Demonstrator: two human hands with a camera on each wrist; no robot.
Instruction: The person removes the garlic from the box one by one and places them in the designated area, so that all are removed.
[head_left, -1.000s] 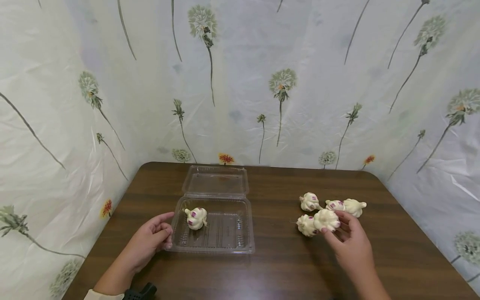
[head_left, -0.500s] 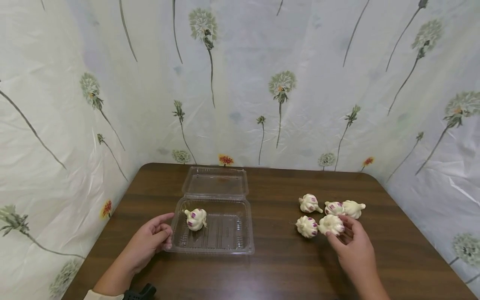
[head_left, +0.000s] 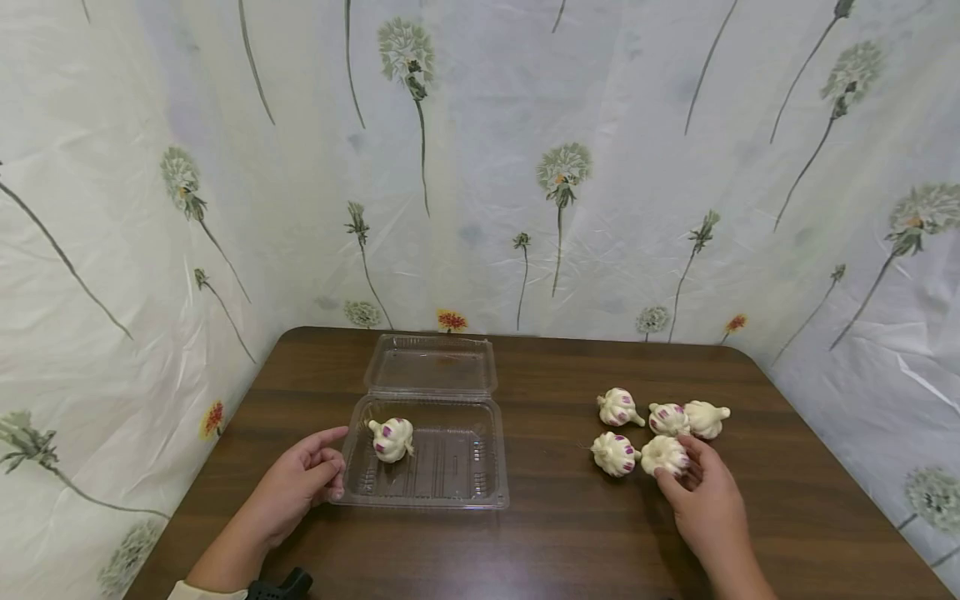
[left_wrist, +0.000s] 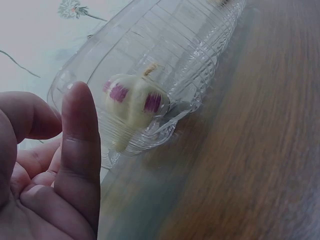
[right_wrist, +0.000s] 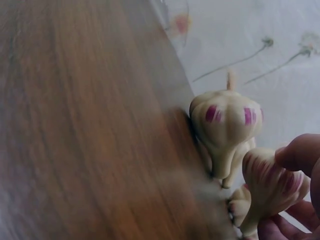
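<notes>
My right hand [head_left: 708, 492] pinches a pale garlic bulb [head_left: 664, 456] between thumb and fingers at the near side of a small group of bulbs. The right wrist view shows that bulb [right_wrist: 270, 185] with purple streaks, its stem pointing down. Close to its left lies another garlic bulb [head_left: 615, 454]. At the left, my left hand [head_left: 303, 479] holds the left rim of an open clear plastic container [head_left: 457, 492], its lower fingers curled at the edge. Inside the container, toward the left, lies one garlic bulb [head_left: 392, 439] with purple patches, also visible beside my thumb [left_wrist: 80, 145] in the left wrist view.
Behind the held bulb lie three more garlic bulbs, one at the left [head_left: 618, 407] and two touching at the right [head_left: 705, 418]. The container's lid [head_left: 431, 364] lies folded back on the brown wooden table [head_left: 555, 517]. A floral curtain [head_left: 480, 167] surrounds the table.
My right hand has shifted slightly right and toward me with the held garlic bulb, away from in front of the neighbouring bulbs. The left hand and container have stayed put.
</notes>
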